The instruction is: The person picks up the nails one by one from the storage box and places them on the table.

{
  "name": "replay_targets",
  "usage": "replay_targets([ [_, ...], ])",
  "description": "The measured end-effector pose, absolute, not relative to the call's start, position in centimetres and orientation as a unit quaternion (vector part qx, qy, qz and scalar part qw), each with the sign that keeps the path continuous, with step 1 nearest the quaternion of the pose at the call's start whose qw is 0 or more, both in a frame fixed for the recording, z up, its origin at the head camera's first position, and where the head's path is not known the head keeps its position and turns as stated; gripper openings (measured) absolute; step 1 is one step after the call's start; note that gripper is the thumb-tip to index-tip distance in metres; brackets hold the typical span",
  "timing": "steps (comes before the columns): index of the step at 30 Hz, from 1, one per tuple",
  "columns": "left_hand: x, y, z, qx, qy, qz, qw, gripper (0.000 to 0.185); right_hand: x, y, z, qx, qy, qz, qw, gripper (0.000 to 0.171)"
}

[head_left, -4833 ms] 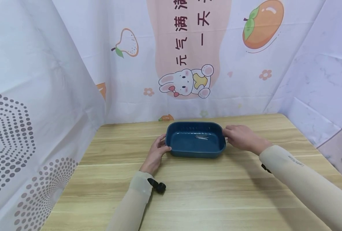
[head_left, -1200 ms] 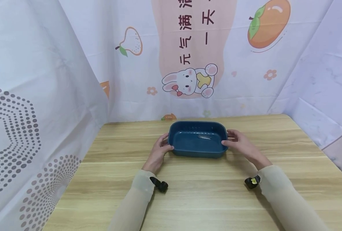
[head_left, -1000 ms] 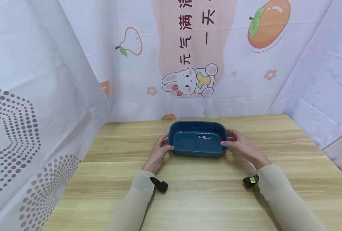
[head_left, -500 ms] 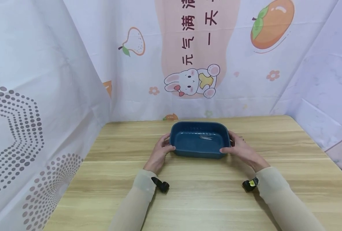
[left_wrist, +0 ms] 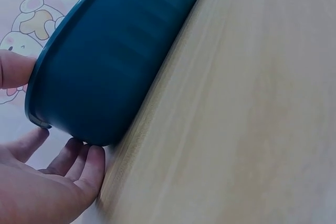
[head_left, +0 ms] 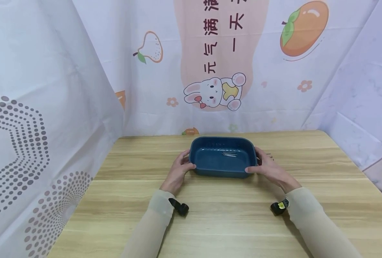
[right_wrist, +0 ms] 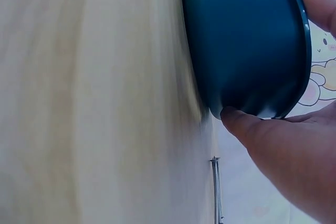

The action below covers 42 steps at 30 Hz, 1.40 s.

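A dark blue rectangular dish (head_left: 220, 174) sits toward the back of the table. Several thin metal nails (head_left: 229, 154) lie inside it, right of its middle. My left hand (head_left: 176, 173) holds the dish's left end, thumb on the rim and the other fingers against the outer wall, as the left wrist view shows. At the right end my right hand (head_left: 273, 172) holds it likewise, its thumb at the near right corner. More nails (right_wrist: 216, 190) lie on the table just beyond the right hand; in the head view that hand partly hides them.
The wood-grain table (head_left: 223, 218) reaches back to a printed cloth (head_left: 155, 86) hanging behind it. A dotted cloth (head_left: 49, 107) hangs along the left side and a marbled one (head_left: 365, 89) on the right. Each wrist carries a small black camera.
My right hand has turned at the dish's right end, its thumb coming round to the near corner. Nails beyond that hand now show. The left hand keeps its hold; the head view shifts slightly.
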State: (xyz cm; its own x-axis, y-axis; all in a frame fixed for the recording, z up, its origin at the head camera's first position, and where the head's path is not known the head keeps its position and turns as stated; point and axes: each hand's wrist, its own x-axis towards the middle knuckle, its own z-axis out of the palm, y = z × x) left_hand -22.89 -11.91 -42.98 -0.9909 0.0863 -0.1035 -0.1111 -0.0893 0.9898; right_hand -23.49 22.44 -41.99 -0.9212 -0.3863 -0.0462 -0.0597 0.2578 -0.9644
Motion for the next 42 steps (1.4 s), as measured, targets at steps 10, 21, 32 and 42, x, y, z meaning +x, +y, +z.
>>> replay_targets([
  [10,-22.8,-11.9,-42.9,-0.014,0.672,0.737,0.076,0.074,-23.2,22.4,-41.5,-0.133,0.794,-0.576,0.142,0.108],
  [21,-23.2,-11.5,-40.3,-0.048,0.784,0.618,0.031,0.061,-23.2,22.3,-41.5,-0.128,0.803,-0.564,0.143,0.112],
  [32,-24.1,-10.2,-36.2,0.048,0.885,0.463,-0.013,0.055,-23.3,22.4,-41.6,-0.129,0.792,-0.578,0.149,0.109],
  [42,-26.1,-7.7,-33.6,0.16,0.931,0.327,-0.003,0.048,-23.4,22.4,-41.7,-0.135,0.787,-0.581,0.159,0.106],
])
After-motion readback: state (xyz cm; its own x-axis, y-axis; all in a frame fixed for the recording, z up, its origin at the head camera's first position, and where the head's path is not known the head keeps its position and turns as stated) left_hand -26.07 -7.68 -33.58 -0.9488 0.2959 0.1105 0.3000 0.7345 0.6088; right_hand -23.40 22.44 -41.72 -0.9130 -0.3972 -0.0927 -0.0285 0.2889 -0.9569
